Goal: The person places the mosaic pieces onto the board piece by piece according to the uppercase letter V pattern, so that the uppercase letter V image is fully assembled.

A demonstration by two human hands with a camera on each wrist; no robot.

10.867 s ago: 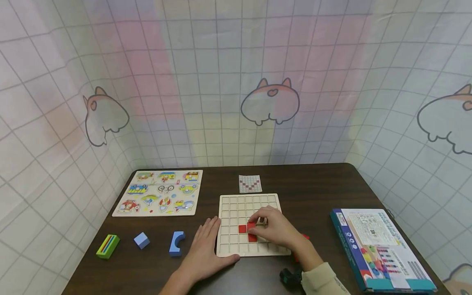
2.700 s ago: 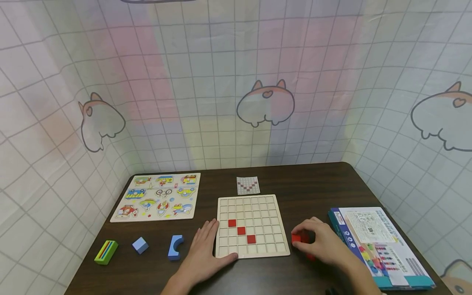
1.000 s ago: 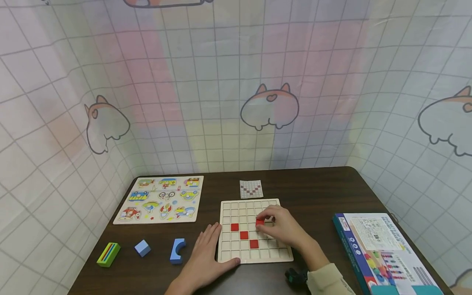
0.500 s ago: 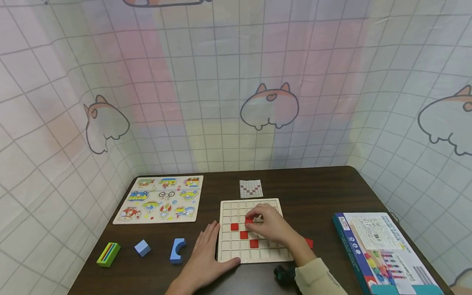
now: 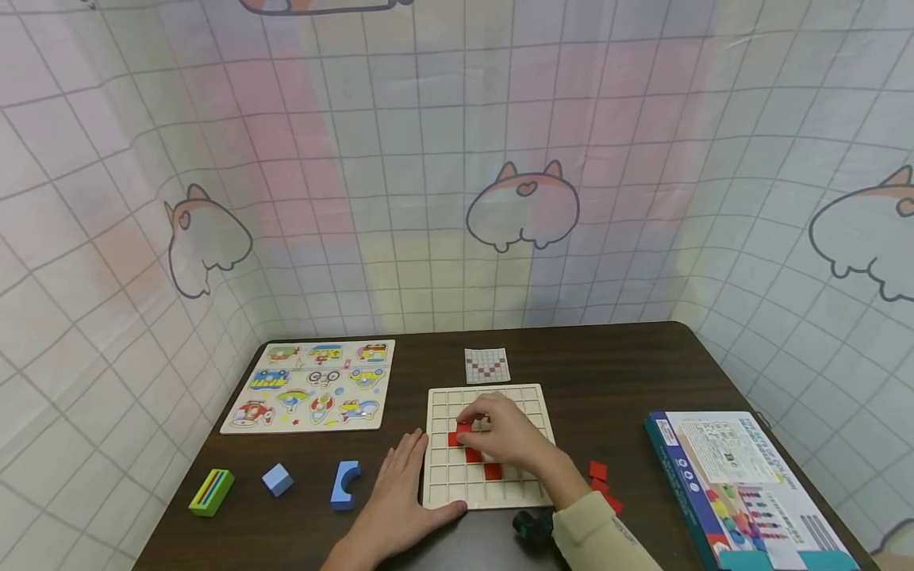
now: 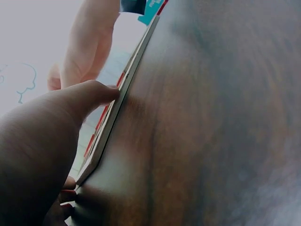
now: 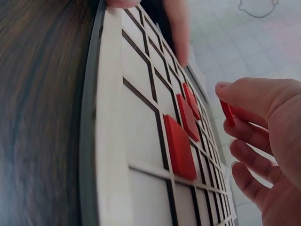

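From the head view, the person's right hand is hovering over the middle of the wooden grid board, its fingers pinched together on a small red tile. Three more red tiles are lying in a diagonal in the board's cells. The left hand is resting flat against the board's left edge, fingers straight, holding nothing. Some spare red tiles are waiting just right of the board, and a pattern card is lying just behind it.

From the left wrist view, the thumb is pressing on the board's edge.

From the right wrist view, the fingertips are gripping the held tile by its thin edges, above the board and apart from it. The tile seems light, stiff and smooth, so I think a pinch on opposite edges is serving best; it could slip.
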